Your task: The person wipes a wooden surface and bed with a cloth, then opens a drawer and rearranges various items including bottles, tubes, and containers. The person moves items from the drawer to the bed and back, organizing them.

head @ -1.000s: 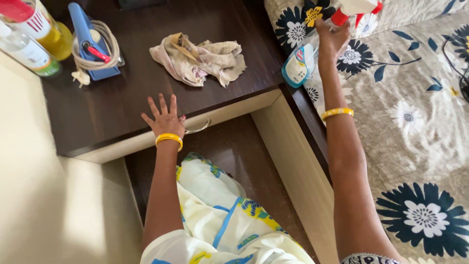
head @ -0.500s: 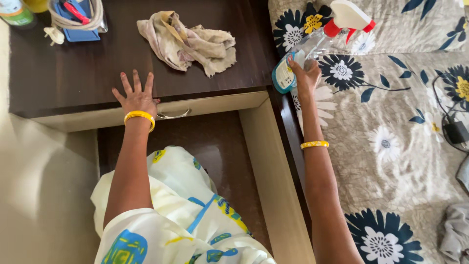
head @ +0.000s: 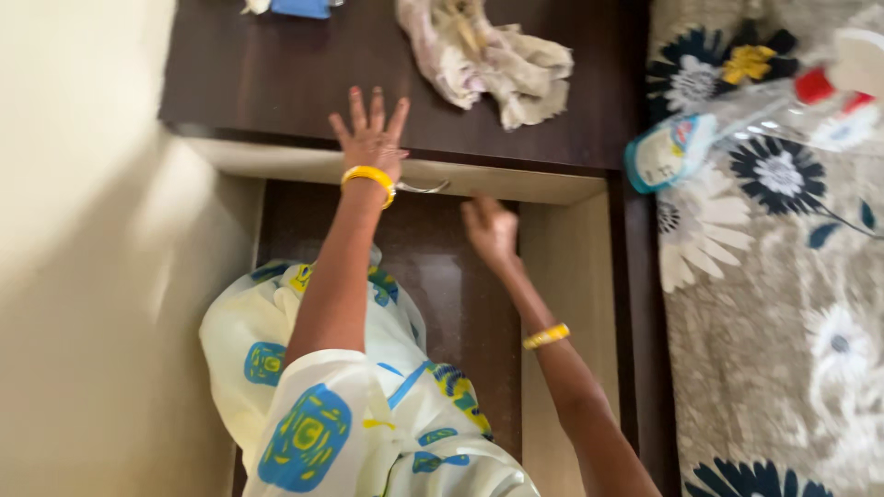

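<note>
Beside the bed, the right hand (head: 490, 230) has let go of the clear plastic spray bottle (head: 737, 129), now lying on the floral bedspread (head: 783, 322), and hangs empty, fingers loosely curled, just under the pale drawer front (head: 516, 181). The left hand (head: 371, 138) stays spread flat on the dark wooden tabletop (head: 276, 74), near the crumpled beige cloth (head: 488, 60).

Spray bottle (head: 737, 129) blurred, its nozzle cut off; blue thing (head: 302, 7) cropped at top.

Bright daylight from the left; whole frame motion-blurred, right edge worst.
</note>
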